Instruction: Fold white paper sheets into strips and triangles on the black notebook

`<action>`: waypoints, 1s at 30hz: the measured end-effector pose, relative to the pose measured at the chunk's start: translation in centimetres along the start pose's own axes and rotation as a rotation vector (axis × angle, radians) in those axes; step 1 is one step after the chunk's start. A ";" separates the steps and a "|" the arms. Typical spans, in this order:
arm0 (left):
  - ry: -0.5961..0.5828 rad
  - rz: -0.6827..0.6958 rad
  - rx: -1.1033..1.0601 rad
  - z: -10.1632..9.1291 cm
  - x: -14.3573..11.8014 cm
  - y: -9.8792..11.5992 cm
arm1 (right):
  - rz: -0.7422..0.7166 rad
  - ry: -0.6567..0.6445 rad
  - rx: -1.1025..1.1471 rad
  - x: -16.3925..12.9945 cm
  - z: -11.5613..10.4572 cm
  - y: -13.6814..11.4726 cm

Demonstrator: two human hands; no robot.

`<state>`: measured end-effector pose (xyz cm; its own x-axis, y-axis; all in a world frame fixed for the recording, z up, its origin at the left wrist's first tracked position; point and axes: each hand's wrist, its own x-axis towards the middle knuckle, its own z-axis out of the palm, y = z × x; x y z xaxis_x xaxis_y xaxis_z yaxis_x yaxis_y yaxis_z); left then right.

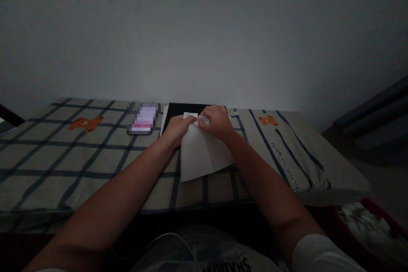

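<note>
Between my two hands is a thin white sheet, like a paper tissue [200, 153], gathered at its top and fanning out downward toward the table's front edge. My left hand [180, 128] grips its upper left part, thumb on top. With thumb and fingers pinched together, my right hand [217, 120] holds the gathered top right beside the left thumb. Both hands are over a flat black item [185, 109], partly covered by them and the tissue. A white edge, perhaps paper, shows under its left side.
A phone [143, 119] with a lit, blurred screen lies left of my hands. The checked tablecloth [105, 157] with bear prints covers the table, which stands against a grey wall [204, 38]. A white cable [172, 234] runs across my lap. A red-rimmed container [366, 225] is at lower right.
</note>
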<state>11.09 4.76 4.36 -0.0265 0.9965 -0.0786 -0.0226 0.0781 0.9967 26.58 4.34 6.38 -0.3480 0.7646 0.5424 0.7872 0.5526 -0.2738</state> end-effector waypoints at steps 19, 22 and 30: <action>-0.048 0.012 0.064 -0.3 -0.2 0.1 | 0.045 -0.192 0.194 0.1 -1.1 1.9; -0.064 0.029 0.085 -0.5 -0.2 0.2 | 0.054 -0.216 0.201 0.1 -1.2 2.0; -0.132 0.014 0.111 -0.7 -0.3 0.5 | 0.038 -0.201 0.206 0.1 -1.1 2.1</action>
<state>10.42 4.48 4.86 0.1057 0.9920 -0.0685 0.0880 0.0593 0.9944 28.75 5.22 6.70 -0.4304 0.8251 0.3661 0.6887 0.5623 -0.4576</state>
